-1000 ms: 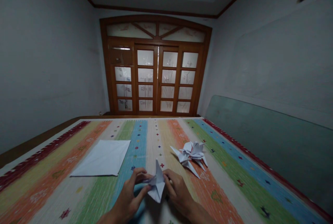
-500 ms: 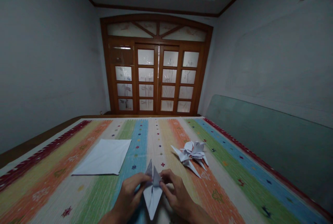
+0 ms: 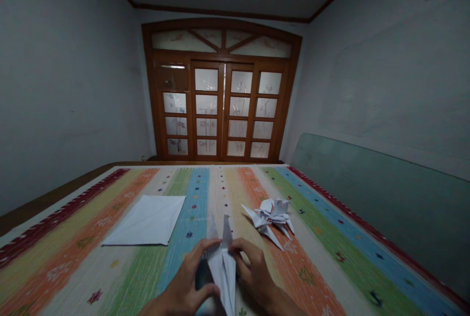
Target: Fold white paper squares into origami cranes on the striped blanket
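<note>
A folded white paper piece [image 3: 223, 269], long and narrow with two upright points at its far end, is held between my hands over the striped tablecloth. My left hand [image 3: 189, 279] grips its left edge, the index finger near the middle and the thumb lower down. On the other side, my right hand [image 3: 253, 267] pinches the right edge near the base of the points. Slight motion blur softens the left point and the left side of the paper. The lower tip runs out of the bottom of the view.
A stack of flat white paper sheets [image 3: 149, 221] lies to the left. Folded paper cranes [image 3: 271, 215] sit in a cluster to the right. The striped tablecloth [image 3: 147, 281] covers the table. A pale green chair back or panel [image 3: 367, 183] stands along the right side.
The two far points have spread apart and risen, and the folded paper looks longer and narrower. My left thumb has slid down along its left edge.
</note>
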Demonstrator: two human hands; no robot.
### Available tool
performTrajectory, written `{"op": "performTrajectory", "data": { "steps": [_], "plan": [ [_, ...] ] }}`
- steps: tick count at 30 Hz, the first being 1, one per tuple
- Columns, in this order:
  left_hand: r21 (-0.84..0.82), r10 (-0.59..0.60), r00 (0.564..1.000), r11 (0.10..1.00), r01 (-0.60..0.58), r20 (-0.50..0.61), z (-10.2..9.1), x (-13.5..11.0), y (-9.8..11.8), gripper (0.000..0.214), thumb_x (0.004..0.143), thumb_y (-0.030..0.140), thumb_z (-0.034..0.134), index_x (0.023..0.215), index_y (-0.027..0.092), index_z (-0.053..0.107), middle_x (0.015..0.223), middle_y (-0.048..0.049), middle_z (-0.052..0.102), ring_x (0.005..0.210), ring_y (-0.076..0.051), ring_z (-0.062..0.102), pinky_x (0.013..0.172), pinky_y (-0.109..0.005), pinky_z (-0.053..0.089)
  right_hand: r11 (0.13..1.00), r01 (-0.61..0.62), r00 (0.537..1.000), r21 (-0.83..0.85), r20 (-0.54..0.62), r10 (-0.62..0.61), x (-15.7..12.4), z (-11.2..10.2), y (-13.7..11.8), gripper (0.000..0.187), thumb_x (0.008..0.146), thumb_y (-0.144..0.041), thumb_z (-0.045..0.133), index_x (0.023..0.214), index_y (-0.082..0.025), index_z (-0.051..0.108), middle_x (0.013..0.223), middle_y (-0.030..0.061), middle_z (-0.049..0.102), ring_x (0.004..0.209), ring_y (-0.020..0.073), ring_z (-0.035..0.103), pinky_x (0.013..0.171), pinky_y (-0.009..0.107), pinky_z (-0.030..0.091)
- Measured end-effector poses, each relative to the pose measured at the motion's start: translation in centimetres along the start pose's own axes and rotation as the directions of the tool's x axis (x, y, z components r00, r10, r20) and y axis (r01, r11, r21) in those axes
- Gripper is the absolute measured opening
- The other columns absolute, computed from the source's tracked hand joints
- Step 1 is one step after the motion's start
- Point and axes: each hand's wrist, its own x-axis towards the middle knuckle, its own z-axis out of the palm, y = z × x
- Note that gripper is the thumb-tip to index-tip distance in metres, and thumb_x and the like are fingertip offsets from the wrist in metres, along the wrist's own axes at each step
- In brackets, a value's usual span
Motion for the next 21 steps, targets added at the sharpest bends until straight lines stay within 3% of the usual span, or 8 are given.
{"op": "performTrajectory", "data": {
  "steps": [3,5,9,12,15,17,21],
  "plan": [
    [0.021,0.029,0.999,0.999,-0.03,0.029,-0.3,0.0,0.6,0.076,0.074,0.04,0.085,0.143,0.029,0.055,0.146,-0.0133,0.058,0.136,-0.039,0.051,0.113,-0.049,0.043,1.0,0.004,1.0,0.021,0.013,-0.004,0.1,-0.2,-0.4,0.017,0.091,-0.018,0.054,0.086,-0.021,0.07,0.081,0.0043,0.074,0.076,0.0198,0.069,0.073,0.027,0.053],
    [0.062,0.049,0.999,0.997,-0.05,0.018,-0.4,0.2,0.7,0.062,0.078,0.027,0.079,0.137,0.029,0.06,0.141,-0.0119,0.063,0.133,-0.035,0.055,0.112,-0.047,0.045,0.999,-0.004,1.0,0.053,0.016,0.003,0.2,-0.3,-0.8,0.02,0.092,-0.017,0.051,0.087,-0.021,0.07,0.081,0.0044,0.074,0.076,0.0197,0.069,0.073,0.027,0.054],
    [0.117,0.081,0.994,0.99,-0.072,-0.07,-0.6,0.9,0.9,0.036,0.085,0.016,0.057,0.116,0.027,0.074,0.108,-0.0077,0.079,0.106,-0.026,0.072,0.098,-0.038,0.056,0.983,0.117,0.991,0.14,0.047,-0.124,0.2,-0.5,-1.2,0.029,0.091,-0.015,0.045,0.103,-0.022,0.07,0.094,0.0066,0.074,0.088,0.0218,0.07,0.079,0.03,0.054],
    [0.097,0.077,0.981,0.993,-0.061,-0.176,-0.8,1.5,1.3,0.027,0.087,0.02,0.058,0.102,0.026,0.078,0.095,-0.0067,0.081,0.092,-0.025,0.076,0.084,-0.032,0.06,0.972,0.176,0.981,0.153,0.056,-0.187,0.3,-0.2,-1.4,0.025,0.092,-0.017,0.052,0.111,-0.022,0.068,0.1,0.0078,0.073,0.094,0.0225,0.069,0.085,0.032,0.053],
    [0.019,-0.003,0.965,1.0,0.008,-0.263,-0.7,1.8,1.9,0.021,0.085,0.026,0.064,0.099,0.027,0.08,0.094,-0.0049,0.082,0.088,-0.025,0.076,0.082,-0.032,0.06,0.984,0.108,0.993,0.144,0.032,-0.114,0.6,0.3,-1.4,0.012,0.092,-0.023,0.06,0.099,-0.021,0.07,0.091,0.0061,0.073,0.085,0.0203,0.067,0.076,0.028,0.052],
    [-0.054,-0.101,0.955,0.995,0.089,-0.278,-0.6,2.0,2.3,0.02,0.084,0.03,0.068,0.098,0.026,0.081,0.094,-0.0045,0.082,0.087,-0.026,0.076,0.082,-0.033,0.059,0.988,0.026,1.0,0.15,0.012,-0.028,0.9,0.5,-1.2,0.014,0.093,-0.029,0.062,0.087,-0.02,0.071,0.083,0.005,0.072,0.078,0.0194,0.066,0.071,0.027,0.051],
    [-0.264,-0.276,0.95,0.936,0.232,-0.144,-0.1,2.7,2.7,0.023,0.085,0.037,0.069,0.095,0.02,0.082,0.083,-0.0057,0.079,0.076,-0.024,0.072,0.069,-0.029,0.056,0.939,-0.183,0.983,0.291,0.045,0.177,1.4,0.7,-0.8,0.027,0.091,-0.043,0.065,0.086,-0.018,0.074,0.081,0.0064,0.073,0.077,0.0216,0.068,0.071,0.03,0.053]
  ]
}}
